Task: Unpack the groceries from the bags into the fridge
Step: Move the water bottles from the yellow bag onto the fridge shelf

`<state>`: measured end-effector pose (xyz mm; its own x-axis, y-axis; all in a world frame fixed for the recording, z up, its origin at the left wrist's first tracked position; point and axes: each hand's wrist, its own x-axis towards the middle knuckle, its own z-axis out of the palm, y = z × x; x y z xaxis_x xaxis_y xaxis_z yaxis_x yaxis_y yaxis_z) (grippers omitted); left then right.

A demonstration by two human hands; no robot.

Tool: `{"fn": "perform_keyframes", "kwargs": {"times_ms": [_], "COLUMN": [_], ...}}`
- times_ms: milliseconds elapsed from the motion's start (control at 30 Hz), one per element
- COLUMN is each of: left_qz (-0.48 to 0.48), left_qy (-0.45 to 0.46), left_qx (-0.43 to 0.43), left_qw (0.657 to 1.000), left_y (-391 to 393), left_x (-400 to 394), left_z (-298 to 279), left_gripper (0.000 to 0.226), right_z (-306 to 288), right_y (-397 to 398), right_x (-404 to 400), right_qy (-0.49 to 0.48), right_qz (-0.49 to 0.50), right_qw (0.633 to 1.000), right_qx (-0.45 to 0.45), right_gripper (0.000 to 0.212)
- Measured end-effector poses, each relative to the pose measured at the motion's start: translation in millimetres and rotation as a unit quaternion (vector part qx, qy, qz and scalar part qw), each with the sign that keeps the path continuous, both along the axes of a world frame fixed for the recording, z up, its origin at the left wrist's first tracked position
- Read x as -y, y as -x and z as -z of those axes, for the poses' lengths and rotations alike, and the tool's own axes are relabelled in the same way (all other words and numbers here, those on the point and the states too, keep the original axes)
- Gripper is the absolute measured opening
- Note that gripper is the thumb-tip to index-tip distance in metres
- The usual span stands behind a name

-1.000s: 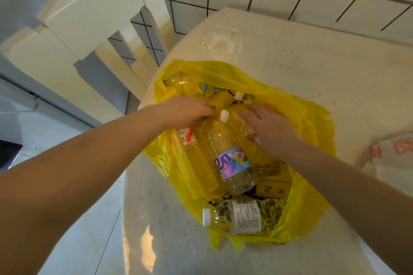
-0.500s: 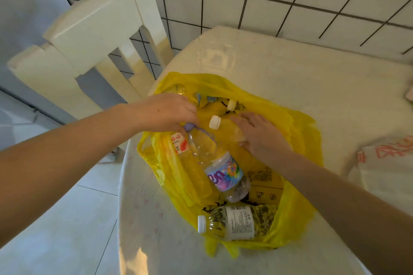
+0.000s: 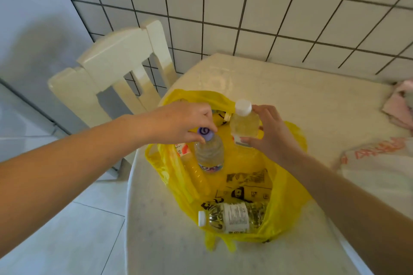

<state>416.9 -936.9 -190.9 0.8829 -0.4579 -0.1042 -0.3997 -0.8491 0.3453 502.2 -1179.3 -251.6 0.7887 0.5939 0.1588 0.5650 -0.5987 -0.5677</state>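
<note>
A yellow plastic bag (image 3: 288,214) lies open on the table. My left hand (image 3: 178,121) pinches the purple cap of a clear bottle (image 3: 209,152) and holds it upright above the bag. My right hand (image 3: 271,134) grips a second clear bottle with a white cap (image 3: 244,121), raised over the bag's far side. Inside the bag a white-capped bottle with a white label (image 3: 232,216) lies on its side near the front. A yellow-tinted bottle with a red-and-white label (image 3: 190,163) lies at the left, and a printed carton (image 3: 245,183) shows at the bottom.
The pale table (image 3: 290,87) stands against a tiled wall. A cream wooden chair (image 3: 116,67) stands at the table's far left corner. A white bag with red print (image 3: 375,163) and pink cloth (image 3: 400,105) lie at the right edge. The floor is tiled at the left.
Both hands have lifted a bottle up out of the bag: the left raised the purple-capped bottle upright, the right took hold of the white-capped bottle. The camera tilted up toward the wall.
</note>
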Motion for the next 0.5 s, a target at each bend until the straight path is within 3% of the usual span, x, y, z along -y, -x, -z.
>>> {"fn": "perform_keyframes", "kwargs": {"times_ms": [133, 267, 400, 500], "left_qz": [-0.100, -0.212, -0.277, -0.329], "left_qy": [0.131, 0.262, 0.328, 0.350], "left_qx": [0.018, -0.024, -0.007, -0.011], "left_qw": [0.986, 0.941, 0.903, 0.877], "left_y": [20, 39, 45, 45], "left_x": [15, 44, 69, 73], "left_z": [25, 50, 59, 70], "left_gripper": [0.044, 0.058, 0.050, 0.058], "right_z": [4, 6, 4, 3], "right_y": [13, 16, 14, 18], "right_x": [16, 25, 30, 31], "right_qy": [-0.018, -0.040, -0.053, -0.056], "right_qz": [0.009, 0.058, 0.095, 0.103], "right_qw": [1.000, 0.996, 0.990, 0.990], "right_qx": [-0.006, -0.061, -0.085, -0.078], "right_gripper": [0.078, 0.082, 0.086, 0.084]}}
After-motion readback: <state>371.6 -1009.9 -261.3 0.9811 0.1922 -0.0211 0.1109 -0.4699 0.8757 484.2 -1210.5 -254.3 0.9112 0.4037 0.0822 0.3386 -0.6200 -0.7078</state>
